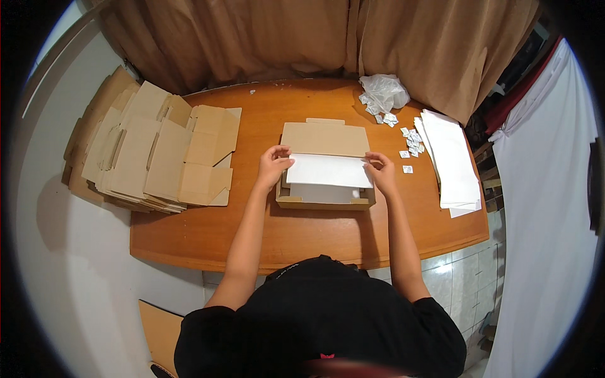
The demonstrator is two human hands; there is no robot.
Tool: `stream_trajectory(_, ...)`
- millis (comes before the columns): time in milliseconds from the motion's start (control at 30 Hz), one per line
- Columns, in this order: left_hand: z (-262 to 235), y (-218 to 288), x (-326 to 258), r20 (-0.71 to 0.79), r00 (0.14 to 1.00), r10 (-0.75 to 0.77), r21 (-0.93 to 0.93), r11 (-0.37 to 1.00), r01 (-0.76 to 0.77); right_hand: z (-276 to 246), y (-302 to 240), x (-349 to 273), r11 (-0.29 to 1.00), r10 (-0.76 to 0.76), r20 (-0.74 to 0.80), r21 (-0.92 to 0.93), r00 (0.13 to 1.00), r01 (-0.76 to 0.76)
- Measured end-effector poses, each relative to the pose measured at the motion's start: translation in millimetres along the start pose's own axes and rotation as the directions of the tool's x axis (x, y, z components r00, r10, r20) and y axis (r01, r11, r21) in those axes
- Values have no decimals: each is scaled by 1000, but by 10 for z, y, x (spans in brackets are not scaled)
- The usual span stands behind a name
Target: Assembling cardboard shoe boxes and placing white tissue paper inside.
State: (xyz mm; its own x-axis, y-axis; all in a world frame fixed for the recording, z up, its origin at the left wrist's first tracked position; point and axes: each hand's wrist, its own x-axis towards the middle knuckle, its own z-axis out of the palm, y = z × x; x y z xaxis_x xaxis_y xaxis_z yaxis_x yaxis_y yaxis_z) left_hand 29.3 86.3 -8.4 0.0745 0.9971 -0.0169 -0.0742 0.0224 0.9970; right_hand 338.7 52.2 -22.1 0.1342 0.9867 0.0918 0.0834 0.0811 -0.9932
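Observation:
In front of me on the table stands a brown cardboard box (324,205) with its lid (324,137) folded back away from me. A white sheet of paper (328,170) lies across the opening, covering part of the inside. My left hand (275,167) pinches the sheet's far left corner, beside the lid's hinge. At the far right corner, my right hand (380,171) grips the same sheet between thumb and fingers. More white paper shows inside the box below the sheet; what lies under it is hidden.
Flattened cardboard boxes (151,148) are piled on the left of the wooden table (302,242). A stack of white paper (450,164) lies at the right. Between it and the box are several small white packets (413,142) and a clear plastic bag (384,93). Brown curtains (252,38) hang behind.

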Motion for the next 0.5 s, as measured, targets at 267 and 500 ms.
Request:
stream_trajectory(267,-13,-35,-121,-13,1000,26,153,988,-23,110,-152,-118,935,-174,-134,-332,976,121)
stream_trajectory(500,-34,266,-471,277,951,136,788,534,-306,39,-272,-340,728,-228,61,-652,972,212)
